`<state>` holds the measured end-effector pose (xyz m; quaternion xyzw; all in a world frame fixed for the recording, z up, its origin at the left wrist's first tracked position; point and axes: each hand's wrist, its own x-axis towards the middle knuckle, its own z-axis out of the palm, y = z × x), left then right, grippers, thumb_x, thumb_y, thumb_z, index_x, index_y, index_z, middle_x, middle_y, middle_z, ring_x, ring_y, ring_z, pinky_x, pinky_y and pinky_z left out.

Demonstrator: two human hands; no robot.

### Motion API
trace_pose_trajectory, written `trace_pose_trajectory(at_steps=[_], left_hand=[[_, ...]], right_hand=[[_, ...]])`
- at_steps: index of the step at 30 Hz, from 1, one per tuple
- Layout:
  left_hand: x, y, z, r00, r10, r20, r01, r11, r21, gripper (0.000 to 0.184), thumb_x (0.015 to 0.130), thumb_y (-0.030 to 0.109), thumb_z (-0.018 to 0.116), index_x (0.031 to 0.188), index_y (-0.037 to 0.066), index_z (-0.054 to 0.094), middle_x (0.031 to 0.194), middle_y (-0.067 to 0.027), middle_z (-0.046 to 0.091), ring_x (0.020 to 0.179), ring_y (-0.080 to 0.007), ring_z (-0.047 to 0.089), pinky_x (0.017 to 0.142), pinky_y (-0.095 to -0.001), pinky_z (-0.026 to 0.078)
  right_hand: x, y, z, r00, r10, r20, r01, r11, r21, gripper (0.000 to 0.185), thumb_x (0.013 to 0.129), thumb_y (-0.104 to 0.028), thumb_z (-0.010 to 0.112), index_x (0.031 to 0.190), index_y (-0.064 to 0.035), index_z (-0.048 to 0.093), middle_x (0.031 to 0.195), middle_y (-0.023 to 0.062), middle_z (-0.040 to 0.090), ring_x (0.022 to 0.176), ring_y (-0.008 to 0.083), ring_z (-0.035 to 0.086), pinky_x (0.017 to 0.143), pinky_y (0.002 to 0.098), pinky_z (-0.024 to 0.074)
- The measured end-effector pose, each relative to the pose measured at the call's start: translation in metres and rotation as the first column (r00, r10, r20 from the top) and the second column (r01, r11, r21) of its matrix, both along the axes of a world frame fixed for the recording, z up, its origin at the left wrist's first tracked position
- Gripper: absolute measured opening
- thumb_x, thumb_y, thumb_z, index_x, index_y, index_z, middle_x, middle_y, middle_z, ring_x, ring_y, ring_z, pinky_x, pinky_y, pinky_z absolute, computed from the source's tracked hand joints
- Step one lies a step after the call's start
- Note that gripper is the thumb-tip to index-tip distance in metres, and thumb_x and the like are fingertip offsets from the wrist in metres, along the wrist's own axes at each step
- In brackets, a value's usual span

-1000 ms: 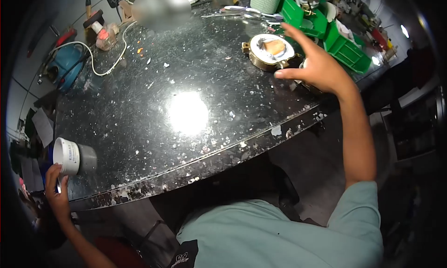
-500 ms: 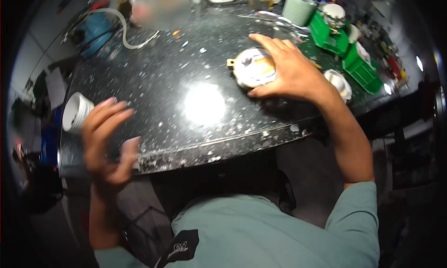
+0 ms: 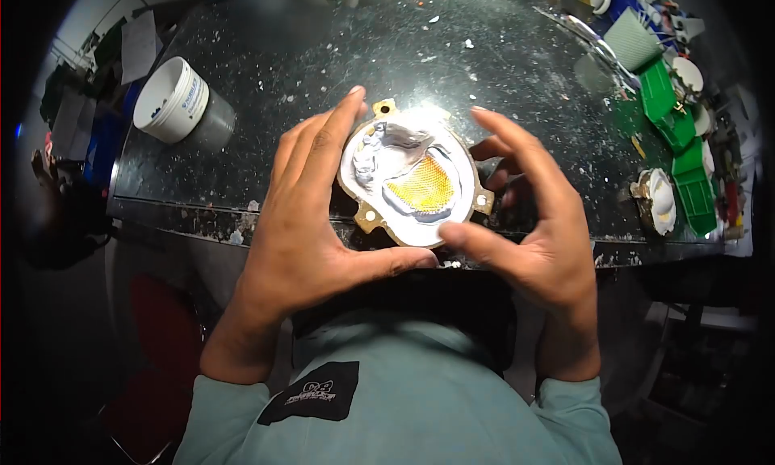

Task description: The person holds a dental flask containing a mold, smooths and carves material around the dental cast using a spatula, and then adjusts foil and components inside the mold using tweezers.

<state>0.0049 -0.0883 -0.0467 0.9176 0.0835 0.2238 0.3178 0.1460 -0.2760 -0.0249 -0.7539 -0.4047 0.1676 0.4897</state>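
Note:
A dental flask half (image 3: 408, 231), a brass-coloured metal ring with bolt lugs filled with white plaster, is between my hands near the bench's front edge. Set in the plaster are a row of tooth shapes (image 3: 367, 154) and a gold mesh patch (image 3: 424, 186). My left hand (image 3: 303, 215) curves round its left side, fingers along the rim and thumb at the front. My right hand (image 3: 533, 223) is spread at the right side, thumb tip at the front rim and index finger stretched out apart from it. Whether the flask half rests on the bench, I cannot tell.
A white plastic tub (image 3: 171, 102) stands at the left of the speckled dark bench (image 3: 420, 53). Another plaster-filled flask part (image 3: 658, 203) lies at the right, beside green bins (image 3: 694, 186). Tools and a pale green holder (image 3: 634, 41) crowd the back right.
The flask half has come toward me, near the front edge. My left hand has moved in from the left to its side. My right hand has shifted to its right side, and my view has turned.

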Motion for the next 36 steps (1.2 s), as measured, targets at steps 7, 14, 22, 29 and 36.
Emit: trace_pose_trajectory(at_steps=[7, 14, 22, 29, 36], left_hand=[[0.008, -0.003, -0.003, 1.000, 0.009, 0.026, -0.009, 1.000, -0.019, 0.137, 0.045, 0.032, 0.103, 0.155, -0.003, 0.030, 0.140, -0.0209, 0.052, 0.130, -0.0300, 0.054, 0.112, -0.0401, 0.042], [0.002, -0.002, -0.010, 0.984, 0.031, 0.174, 0.038, 0.924, -0.380, 0.131, 0.047, 0.020, 0.099, 0.153, -0.002, 0.027, 0.131, -0.0219, 0.056, 0.126, -0.0296, 0.057, 0.110, -0.0405, 0.046], [0.001, 0.002, -0.022, 0.918, 0.091, 0.385, 0.149, 0.822, -0.550, 0.128, 0.049, 0.023, 0.095, 0.150, -0.004, 0.021, 0.124, -0.0219, 0.059, 0.120, -0.0317, 0.063, 0.105, -0.0440, 0.054], [0.000, 0.003, -0.021, 0.927, 0.097, 0.362, 0.118, 0.842, -0.527, 0.128, 0.050, 0.024, 0.096, 0.150, -0.004, 0.022, 0.124, -0.0219, 0.059, 0.119, -0.0310, 0.063, 0.106, -0.0430, 0.053], [-0.001, 0.004, -0.020, 0.922, 0.074, 0.381, 0.155, 0.828, -0.538, 0.132, 0.046, 0.023, 0.097, 0.151, -0.002, 0.021, 0.126, -0.0221, 0.058, 0.122, -0.0308, 0.060, 0.109, -0.0430, 0.051]], right_hand=[[0.005, -0.010, -0.034, 0.960, -0.169, 0.224, 0.079, 0.928, 0.364, 0.042, 0.081, -0.009, 0.077, 0.120, -0.0004, 0.067, 0.107, 0.0098, 0.067, 0.090, 0.0152, 0.061, 0.073, 0.0259, 0.0452], [0.002, 0.006, -0.025, 0.964, 0.007, 0.264, -0.095, 0.942, 0.322, 0.035, 0.079, -0.003, 0.078, 0.113, 0.0025, 0.070, 0.105, 0.0130, 0.071, 0.090, 0.0175, 0.066, 0.076, 0.0279, 0.0516], [-0.015, 0.018, -0.028, 0.996, 0.017, 0.093, -0.048, 0.939, 0.342, 0.028, 0.083, -0.003, 0.076, 0.110, 0.0023, 0.071, 0.101, 0.0119, 0.073, 0.091, 0.0180, 0.069, 0.080, 0.0288, 0.0538], [0.010, 0.042, 0.000, 0.961, 0.095, 0.260, -0.136, 0.980, 0.145, 0.023, 0.086, -0.004, 0.074, 0.107, 0.0044, 0.070, 0.100, 0.0089, 0.072, 0.094, 0.0141, 0.066, 0.089, 0.0277, 0.0498], [0.017, 0.073, 0.006, 0.866, 0.135, 0.482, -0.182, 0.982, 0.053, 0.023, 0.083, -0.011, 0.080, 0.102, -0.0012, 0.072, 0.088, 0.0062, 0.073, 0.082, 0.0135, 0.069, 0.078, 0.0272, 0.0548]])
